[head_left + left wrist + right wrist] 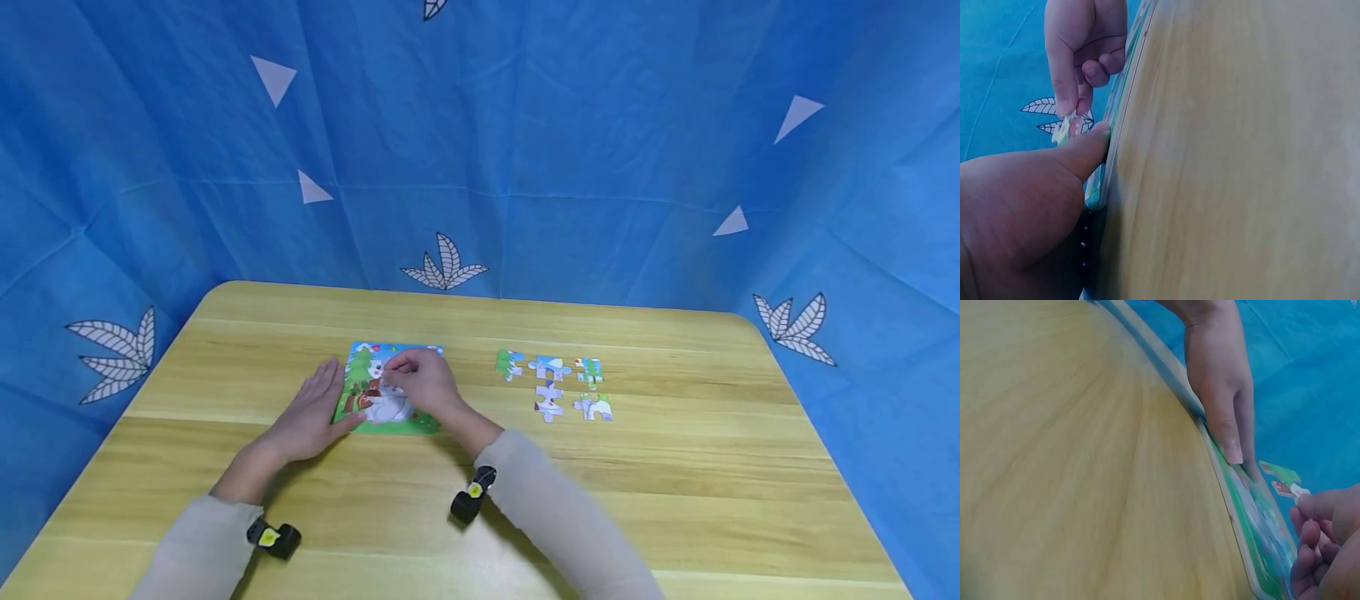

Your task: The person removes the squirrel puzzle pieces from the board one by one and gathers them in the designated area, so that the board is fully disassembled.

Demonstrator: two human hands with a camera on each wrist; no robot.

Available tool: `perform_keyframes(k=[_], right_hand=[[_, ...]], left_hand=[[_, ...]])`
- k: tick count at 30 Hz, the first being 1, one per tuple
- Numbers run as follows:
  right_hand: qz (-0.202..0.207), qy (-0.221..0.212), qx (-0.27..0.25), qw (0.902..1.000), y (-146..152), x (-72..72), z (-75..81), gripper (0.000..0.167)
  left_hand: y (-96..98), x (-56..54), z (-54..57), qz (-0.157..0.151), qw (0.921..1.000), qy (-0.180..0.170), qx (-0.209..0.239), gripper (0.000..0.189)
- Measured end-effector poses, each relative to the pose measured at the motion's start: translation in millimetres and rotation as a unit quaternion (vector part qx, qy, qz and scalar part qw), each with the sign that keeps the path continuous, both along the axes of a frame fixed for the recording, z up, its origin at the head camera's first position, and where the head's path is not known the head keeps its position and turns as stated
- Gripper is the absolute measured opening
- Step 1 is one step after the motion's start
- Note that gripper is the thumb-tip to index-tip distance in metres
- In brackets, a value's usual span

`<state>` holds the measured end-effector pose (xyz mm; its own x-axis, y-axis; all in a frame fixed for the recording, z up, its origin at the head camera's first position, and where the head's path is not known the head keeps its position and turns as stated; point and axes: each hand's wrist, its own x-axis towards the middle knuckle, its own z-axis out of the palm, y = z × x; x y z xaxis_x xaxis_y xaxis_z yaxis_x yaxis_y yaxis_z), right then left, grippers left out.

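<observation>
A colourful picture puzzle board [405, 427], with green trees and a white figure, lies left of the table's middle. My left hand [311, 421] rests at its left side with fingers extended, the thumb [1227, 440] touching the front edge. Over the board, my right hand [426, 383] pinches a jigsaw piece [1284, 474] between thumb and fingertips. This piece is green and white with a reddish patch, and it is raised and tilted in both wrist views. In the head view the right hand covers the upper right of the board.
Several loose jigsaw pieces [551, 367] lie right of the board, spaced apart on the wooden table [675, 483]. A blue patterned cloth [570, 150] hangs behind the table and around its sides. Each wrist wears a small black camera [279, 540].
</observation>
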<state>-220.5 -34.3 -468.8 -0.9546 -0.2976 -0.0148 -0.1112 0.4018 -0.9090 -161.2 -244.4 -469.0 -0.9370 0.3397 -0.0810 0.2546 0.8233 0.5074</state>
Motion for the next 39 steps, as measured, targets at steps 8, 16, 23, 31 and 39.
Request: perform_keyframes(k=[8,16,23,31,39], right_hand=[[-0.01,-0.018,-0.015,0.9997,13,-2.5,2.9,0.005],[-0.007,-0.042,-0.024,0.9988,27,-3.7,0.6,0.005],[0.02,-0.034,-0.028,0.9988,50,-2.4,7.5,0.006],[0.041,-0.03,-0.015,0.9986,84,-0.7,14.9,0.006],[0.033,-0.037,0.014,0.9987,116,9.1,18.6,0.006]], left_hand=[[0.4,-1.7,2.8,0.007,0.9995,-0.01,-0.029,0.092],[-2.8,-2.0,-4.2,0.002,0.9999,-0.003,-0.01,0.094],[-1.8,-1.2,-3.4,0.003,1.0,0.006,0.003,0.095],[1.0,-0.6,-0.3,0.005,0.9999,-0.006,-0.011,0.092],[0.9,-0.9,-0.6,0.004,0.9999,-0.006,-0.015,0.091]])
